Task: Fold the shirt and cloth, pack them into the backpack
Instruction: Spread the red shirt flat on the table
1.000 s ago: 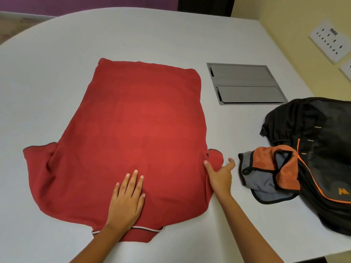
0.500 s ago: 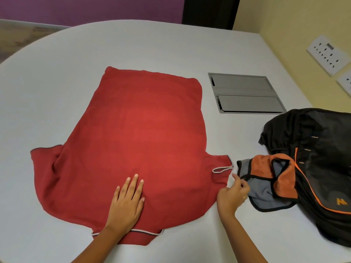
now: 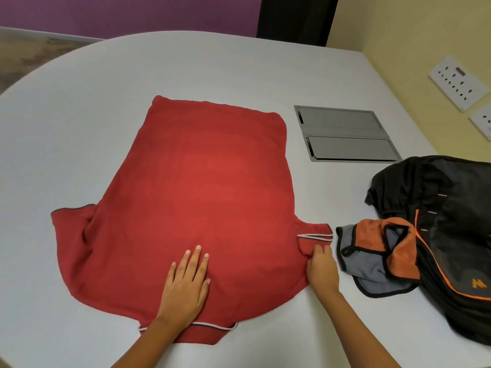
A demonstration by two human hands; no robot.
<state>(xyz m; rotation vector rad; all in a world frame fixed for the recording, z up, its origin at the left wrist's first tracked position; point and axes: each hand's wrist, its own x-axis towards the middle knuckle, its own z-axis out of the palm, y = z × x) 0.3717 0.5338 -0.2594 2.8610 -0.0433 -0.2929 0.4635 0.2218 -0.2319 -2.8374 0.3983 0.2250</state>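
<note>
A red shirt (image 3: 202,192) lies spread flat, back up, on the white table (image 3: 79,128), collar toward me and both sleeves out to the sides. My left hand (image 3: 186,285) presses flat on it near the collar, fingers apart. My right hand (image 3: 322,269) pinches the edge of the right sleeve (image 3: 313,235). Just right of that sleeve lies a crumpled orange and grey cloth (image 3: 377,256) with black trim. It rests against a black backpack (image 3: 451,235) with orange piping at the table's right edge.
A grey metal cable hatch (image 3: 345,134) is set into the table beyond the backpack. White wall sockets (image 3: 457,83) sit on the yellow wall to the right. The table's curved edge runs along the left and back.
My right hand pulled the right sleeve out from under the shirt toward the cloth and now grips its edge. My left hand stayed pressed near the collar.
</note>
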